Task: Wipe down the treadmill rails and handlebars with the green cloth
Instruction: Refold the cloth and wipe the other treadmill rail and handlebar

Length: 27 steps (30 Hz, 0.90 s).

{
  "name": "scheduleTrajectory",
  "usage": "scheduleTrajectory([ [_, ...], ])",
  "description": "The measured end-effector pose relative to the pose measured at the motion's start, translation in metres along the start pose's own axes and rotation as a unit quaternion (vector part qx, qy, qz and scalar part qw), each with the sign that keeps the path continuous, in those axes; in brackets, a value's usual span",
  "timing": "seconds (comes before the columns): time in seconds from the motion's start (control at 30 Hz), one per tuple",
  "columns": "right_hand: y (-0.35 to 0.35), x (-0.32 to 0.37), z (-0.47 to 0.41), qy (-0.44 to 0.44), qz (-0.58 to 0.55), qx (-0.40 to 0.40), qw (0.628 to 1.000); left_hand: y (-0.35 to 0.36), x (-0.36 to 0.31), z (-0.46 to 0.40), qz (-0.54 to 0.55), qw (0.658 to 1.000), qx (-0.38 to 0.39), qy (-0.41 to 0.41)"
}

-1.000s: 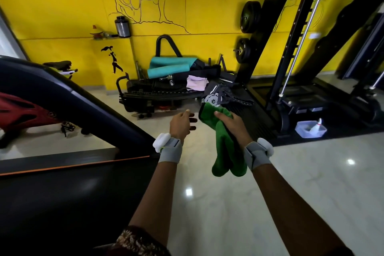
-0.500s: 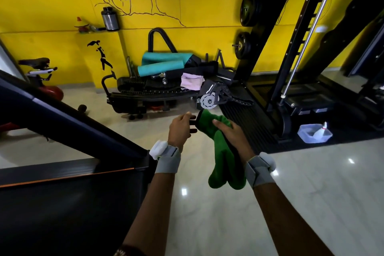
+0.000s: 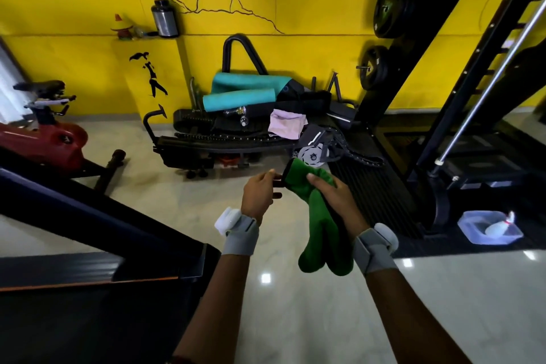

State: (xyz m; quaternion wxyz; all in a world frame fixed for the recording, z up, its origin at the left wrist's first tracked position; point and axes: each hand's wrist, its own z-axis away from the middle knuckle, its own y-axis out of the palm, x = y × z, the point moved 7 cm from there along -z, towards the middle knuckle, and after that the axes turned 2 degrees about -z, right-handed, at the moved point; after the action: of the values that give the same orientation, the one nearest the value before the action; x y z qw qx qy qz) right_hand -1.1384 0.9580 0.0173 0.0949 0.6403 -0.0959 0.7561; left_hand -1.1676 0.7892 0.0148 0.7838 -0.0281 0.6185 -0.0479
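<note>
The green cloth (image 3: 317, 224) hangs folded in front of me, above the floor. My right hand (image 3: 334, 196) grips its upper part, thumb on top. My left hand (image 3: 259, 193) pinches the cloth's top left edge with its fingertips. The treadmill fills the lower left: a dark slanted rail (image 3: 88, 210) runs from the left edge down to the deck (image 3: 74, 319), which has an orange trim line. Both wrists wear grey bands.
Shiny tiled floor (image 3: 295, 319) lies under my arms. A red exercise bike (image 3: 41, 139) stands at left. Folded black equipment with teal mats (image 3: 239, 94) and a pink cloth (image 3: 285, 127) sits by the yellow wall. A black rack (image 3: 443, 83) and a clear tub (image 3: 489, 227) stand at right.
My left hand has closed in from beside the cloth and now pinches its top edge. My view has shifted left, and the treadmill rail sits lower in the frame.
</note>
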Motion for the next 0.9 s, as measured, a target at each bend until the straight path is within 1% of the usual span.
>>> scheduleTrajectory([
  [0.17,0.013,0.010,-0.109,0.004,-0.010,0.036,0.999,0.021,-0.021,-0.096,-0.002,1.000,-0.028,-0.007],
  [0.27,0.020,0.030,-0.168,-0.008,-0.015,0.066,0.998,0.028,-0.045,-0.146,-0.010,0.998,-0.061,0.001],
  [0.3,0.025,0.041,-0.204,-0.009,-0.016,0.086,0.996,0.032,-0.062,-0.175,-0.004,0.997,-0.079,0.007],
  [0.43,0.041,0.070,-0.275,-0.010,-0.032,0.131,0.991,0.029,-0.089,-0.243,0.028,0.992,-0.121,0.011],
  [0.47,0.050,0.082,-0.308,-0.012,-0.040,0.147,0.988,0.025,-0.101,-0.272,0.033,0.989,-0.142,0.010],
  [0.53,0.061,0.095,-0.334,-0.019,-0.049,0.156,0.986,0.019,-0.117,-0.293,0.010,0.987,-0.158,0.017],
  [0.6,0.084,0.106,-0.382,-0.018,-0.057,0.186,0.981,0.012,-0.138,-0.330,0.014,0.981,-0.189,0.031],
  [0.7,0.115,0.107,-0.436,-0.017,-0.055,0.211,0.976,-0.003,-0.142,-0.382,0.032,0.979,-0.199,0.020],
  [0.8,0.140,0.113,-0.472,-0.019,-0.054,0.232,0.971,-0.018,-0.141,-0.425,0.044,0.978,-0.205,0.013],
  [0.9,0.177,0.123,-0.517,-0.027,-0.041,0.260,0.964,-0.041,-0.148,-0.476,0.027,0.976,-0.214,0.008],
])
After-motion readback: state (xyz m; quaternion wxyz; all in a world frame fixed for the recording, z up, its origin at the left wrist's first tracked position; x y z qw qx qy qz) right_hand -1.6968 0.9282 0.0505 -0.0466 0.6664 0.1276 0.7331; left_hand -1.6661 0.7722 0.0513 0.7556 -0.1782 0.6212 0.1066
